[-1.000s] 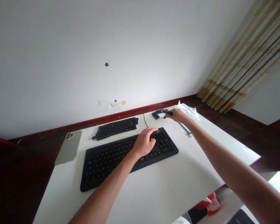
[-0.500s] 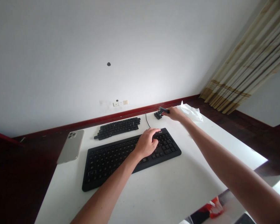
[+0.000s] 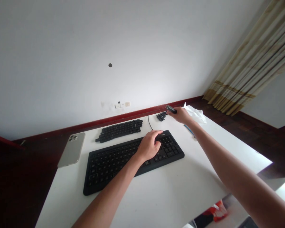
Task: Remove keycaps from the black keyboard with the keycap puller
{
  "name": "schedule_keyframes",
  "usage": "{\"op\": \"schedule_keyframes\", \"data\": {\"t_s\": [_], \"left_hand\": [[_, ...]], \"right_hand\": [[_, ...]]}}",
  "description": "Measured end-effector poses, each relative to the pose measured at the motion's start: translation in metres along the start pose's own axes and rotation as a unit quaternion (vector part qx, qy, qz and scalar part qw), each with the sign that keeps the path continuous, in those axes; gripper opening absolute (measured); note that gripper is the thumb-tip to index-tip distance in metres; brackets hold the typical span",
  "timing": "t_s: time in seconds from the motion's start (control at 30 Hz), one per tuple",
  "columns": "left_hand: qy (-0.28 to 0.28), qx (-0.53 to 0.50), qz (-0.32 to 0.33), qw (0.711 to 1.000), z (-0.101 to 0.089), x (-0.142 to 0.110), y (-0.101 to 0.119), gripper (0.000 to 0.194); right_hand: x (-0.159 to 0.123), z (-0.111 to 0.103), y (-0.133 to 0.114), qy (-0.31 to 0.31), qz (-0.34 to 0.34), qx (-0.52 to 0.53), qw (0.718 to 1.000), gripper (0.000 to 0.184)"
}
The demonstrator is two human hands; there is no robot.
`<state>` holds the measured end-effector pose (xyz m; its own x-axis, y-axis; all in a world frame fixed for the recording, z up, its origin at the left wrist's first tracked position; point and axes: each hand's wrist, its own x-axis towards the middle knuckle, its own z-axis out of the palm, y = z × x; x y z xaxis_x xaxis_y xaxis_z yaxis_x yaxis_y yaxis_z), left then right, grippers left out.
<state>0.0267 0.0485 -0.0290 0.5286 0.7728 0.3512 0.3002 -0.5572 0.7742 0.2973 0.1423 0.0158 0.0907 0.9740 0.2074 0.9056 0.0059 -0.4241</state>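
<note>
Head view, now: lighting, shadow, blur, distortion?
Head view: wall brightest near its middle, left floor nearly black. Head view: soft shadow on white table by right forearm, which looks lens-stretched. Head view: most legends on keyboard unreadable; black tool in right hand too small to identify.

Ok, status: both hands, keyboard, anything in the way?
Left hand on keyboard. Right hand gripping dark object near small keycap cluster. Keyboard flat, many keycaps off. Left forearm hides part of it.

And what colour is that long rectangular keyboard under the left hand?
The long rectangular keyboard is black; it shows best in the head view.
</note>
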Motion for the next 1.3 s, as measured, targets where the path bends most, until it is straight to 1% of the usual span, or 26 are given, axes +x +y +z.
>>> {"op": "schedule_keyframes", "data": {"t_s": [0.07,0.13,0.2,0.3,0.33,0.4,0.47,0.57,0.63,0.73,0.8,1.0,1.2,1.3], "left_hand": [[-0.001,0.003,0.002,1.0,-0.001,0.0,0.002,0.054],[-0.003,0.004,0.004,1.0,-0.001,-0.001,0.004,0.05],[-0.001,0.006,0.009,1.0,-0.002,-0.001,0.005,0.044],[0.003,0.013,0.02,1.0,-0.001,-0.002,0.005,0.034],[0.004,0.016,0.024,1.0,-0.001,-0.002,0.005,0.032],[0.005,0.024,0.03,0.999,0.0,-0.002,0.005,0.03],[0.002,0.035,0.031,0.999,0.001,-0.002,0.005,0.03],[-0.01,0.052,0.027,0.998,0.001,-0.003,0.006,0.026],[-0.015,0.062,0.026,0.998,0.001,-0.003,0.007,0.024],[-0.021,0.075,0.029,0.997,0.001,-0.004,0.008,0.027],[-0.027,0.083,0.031,0.996,0.0,-0.004,0.009,0.031],[-0.051,0.116,0.049,0.991,0.0,-0.004,0.011,0.037],[-0.058,0.12,0.062,0.989,0.0,-0.004,0.008,0.038],[-0.061,0.12,0.063,0.989,-0.001,-0.004,0.008,0.038]], "right_hand": [[-0.015,-0.005,-0.002,0.025,0.016,0.072,0.997,0.043],[-0.031,-0.009,-0.007,0.023,0.018,0.174,0.984,0.049],[-0.047,-0.013,-0.014,0.018,0.006,0.294,0.956,0.052],[-0.066,-0.015,-0.03,0.025,0.006,0.436,0.9,0.055],[-0.071,-0.015,-0.035,0.019,0.016,0.465,0.885,0.058],[-0.08,-0.012,-0.044,-0.012,0.038,0.501,0.865,0.063],[-0.088,-0.006,-0.048,-0.045,0.048,0.521,0.851,0.065],[-0.096,0.006,-0.047,-0.066,0.062,0.544,0.834,0.067],[-0.099,0.012,-0.044,-0.063,0.074,0.53,0.843,0.073],[-0.099,0.013,-0.039,-0.041,0.08,0.472,0.877,0.081],[-0.099,0.011,-0.037,-0.039,0.081,0.455,0.886,0.082],[-0.103,0.009,-0.041,-0.058,0.066,0.446,0.891,0.072],[-0.106,0.011,-0.045,-0.095,0.076,0.471,0.874,0.067],[-0.106,0.013,-0.044,-0.126,0.082,0.465,0.873,0.067]]}}
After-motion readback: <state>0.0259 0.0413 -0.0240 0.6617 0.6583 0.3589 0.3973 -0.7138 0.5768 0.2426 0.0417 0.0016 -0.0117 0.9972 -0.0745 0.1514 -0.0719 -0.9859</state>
